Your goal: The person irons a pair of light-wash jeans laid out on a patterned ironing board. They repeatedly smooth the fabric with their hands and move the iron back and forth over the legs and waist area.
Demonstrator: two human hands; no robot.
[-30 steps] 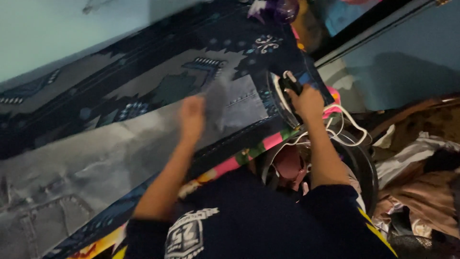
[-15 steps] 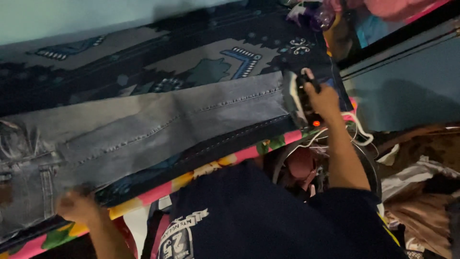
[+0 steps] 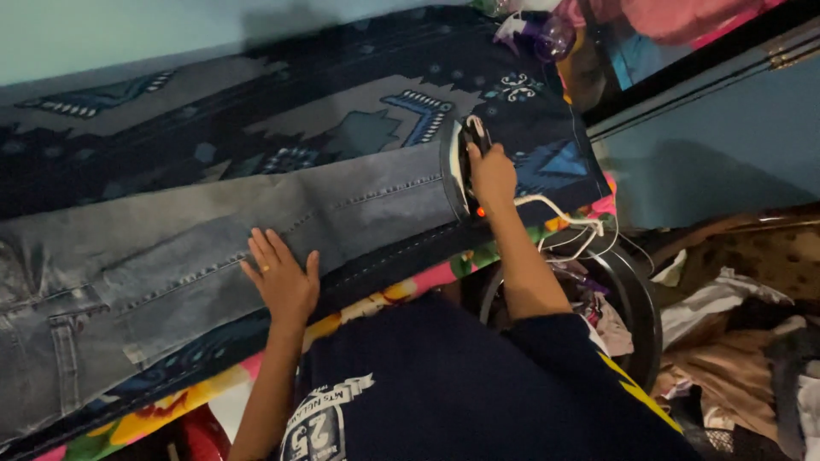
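Head cam: iron long axis probably runs across jeans.

No packages, labels, signs or screens show in this view.

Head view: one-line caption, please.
Right hand grips iron on grey jeans; left hand flat on them.

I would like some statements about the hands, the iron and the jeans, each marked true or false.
1. The right hand grips the iron. True.
2. The left hand lies flat on the grey jeans. True.
3. The iron stands on the floor. False: it rests on the jeans leg.
4. The jeans lie on a plain white sheet. False: a dark patterned cloth is under them.
5. A white cord runs from the iron. True.
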